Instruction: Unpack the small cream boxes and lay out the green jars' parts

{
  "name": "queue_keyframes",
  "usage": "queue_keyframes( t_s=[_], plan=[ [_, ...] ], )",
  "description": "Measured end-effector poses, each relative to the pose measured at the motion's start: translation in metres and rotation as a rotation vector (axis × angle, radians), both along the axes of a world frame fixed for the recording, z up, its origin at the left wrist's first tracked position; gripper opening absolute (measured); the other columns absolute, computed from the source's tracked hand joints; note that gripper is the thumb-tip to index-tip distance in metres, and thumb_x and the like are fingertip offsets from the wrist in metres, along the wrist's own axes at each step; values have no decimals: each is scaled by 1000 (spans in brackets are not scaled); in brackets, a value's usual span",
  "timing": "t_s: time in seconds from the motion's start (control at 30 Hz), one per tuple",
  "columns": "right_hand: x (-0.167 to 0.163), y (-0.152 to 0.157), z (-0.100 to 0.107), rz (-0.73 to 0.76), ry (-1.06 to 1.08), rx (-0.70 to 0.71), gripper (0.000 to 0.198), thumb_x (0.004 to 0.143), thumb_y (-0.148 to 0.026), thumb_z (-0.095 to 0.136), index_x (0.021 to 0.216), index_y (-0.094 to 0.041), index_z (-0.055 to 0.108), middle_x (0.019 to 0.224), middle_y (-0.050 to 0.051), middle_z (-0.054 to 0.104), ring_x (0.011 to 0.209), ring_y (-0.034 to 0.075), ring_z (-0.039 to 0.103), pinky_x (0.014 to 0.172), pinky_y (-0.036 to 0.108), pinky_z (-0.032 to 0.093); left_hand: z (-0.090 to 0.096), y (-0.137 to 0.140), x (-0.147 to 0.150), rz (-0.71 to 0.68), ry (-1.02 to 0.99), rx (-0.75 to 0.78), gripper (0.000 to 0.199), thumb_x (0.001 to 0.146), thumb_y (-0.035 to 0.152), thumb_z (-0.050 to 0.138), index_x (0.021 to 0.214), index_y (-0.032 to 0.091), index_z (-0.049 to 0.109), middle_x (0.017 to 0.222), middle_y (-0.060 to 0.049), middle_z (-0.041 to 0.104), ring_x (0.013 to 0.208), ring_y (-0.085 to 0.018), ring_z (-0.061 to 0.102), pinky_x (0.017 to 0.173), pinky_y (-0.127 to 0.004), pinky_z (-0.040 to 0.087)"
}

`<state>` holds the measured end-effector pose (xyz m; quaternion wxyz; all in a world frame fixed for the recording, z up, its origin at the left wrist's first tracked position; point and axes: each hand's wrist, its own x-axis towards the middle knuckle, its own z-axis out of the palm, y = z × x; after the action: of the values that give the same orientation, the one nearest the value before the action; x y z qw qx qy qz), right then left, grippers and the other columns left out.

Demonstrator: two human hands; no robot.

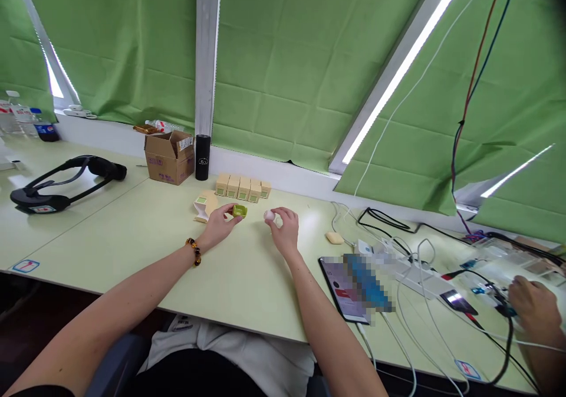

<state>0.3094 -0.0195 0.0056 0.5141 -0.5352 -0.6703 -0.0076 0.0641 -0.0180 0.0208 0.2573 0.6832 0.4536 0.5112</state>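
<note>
My left hand [223,222] pinches a small green open container [239,210] between thumb and fingers, tilted so its inside shows. A little to the right, my right hand [284,227] holds a small round whitish piece [269,215] at the fingertips; its exact kind is too small to tell. The two items are apart, both raised over the table. Just behind my left hand lies an opened small cardboard box [204,206] with its flaps out. Beyond it, several small closed cardboard boxes [239,188] stand in a row.
A larger carton [170,160] and a black tumbler [202,157] stand at the back, a black headset [66,184] at left. On the right are a tablet [345,288], a beige block [335,238], a power strip [418,276], tangled cables and another person's hand [533,305].
</note>
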Motion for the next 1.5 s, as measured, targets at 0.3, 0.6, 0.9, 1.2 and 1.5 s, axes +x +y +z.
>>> queue_keyframes(
  t_s=[0.3, 0.6, 0.9, 1.2, 1.5],
  plan=[
    [-1, 11, -35, -108, -249, 31, 12, 88, -24, 73, 99, -26, 78, 134, 15, 53, 139, 40, 36, 113, 74, 32, 1, -2, 1, 4, 4, 3, 39, 86, 42, 72, 121, 25, 73, 113, -6, 80, 104, -25, 71, 90, -40, 53],
    [-1, 9, -33, -109, -281, -4, 38, 81, -22, 75, 119, -26, 72, 135, 15, 53, 137, 41, 38, 113, 71, 33, -2, 1, 1, 3, -5, 19, 40, 86, 42, 72, 122, 25, 72, 113, -6, 80, 103, -25, 71, 88, -39, 53],
    [-35, -35, 11, 170, -80, 230, 52, 94, -34, 66, 143, -26, 51, 138, 16, 59, 132, 36, 52, 111, 62, 44, 6, -9, 3, -129, -181, 98, 51, 81, 35, 79, 130, 24, 70, 137, -10, 71, 121, -26, 67, 103, -42, 53],
    [-68, -51, 8, 363, 146, 160, 45, 98, -27, 62, 141, -26, 50, 135, 13, 64, 119, 27, 64, 93, 46, 59, 16, -31, 12, -269, -245, 43, 47, 80, 32, 83, 124, 21, 69, 129, -11, 74, 125, -28, 68, 113, -46, 52],
    [-66, -49, 5, 334, 82, 220, 47, 99, -27, 60, 144, -25, 49, 135, 15, 63, 121, 29, 62, 92, 48, 59, 15, -35, 17, -223, -175, 8, 45, 78, 35, 86, 117, 22, 69, 124, -9, 76, 121, -30, 72, 108, -46, 58]
  ],
)
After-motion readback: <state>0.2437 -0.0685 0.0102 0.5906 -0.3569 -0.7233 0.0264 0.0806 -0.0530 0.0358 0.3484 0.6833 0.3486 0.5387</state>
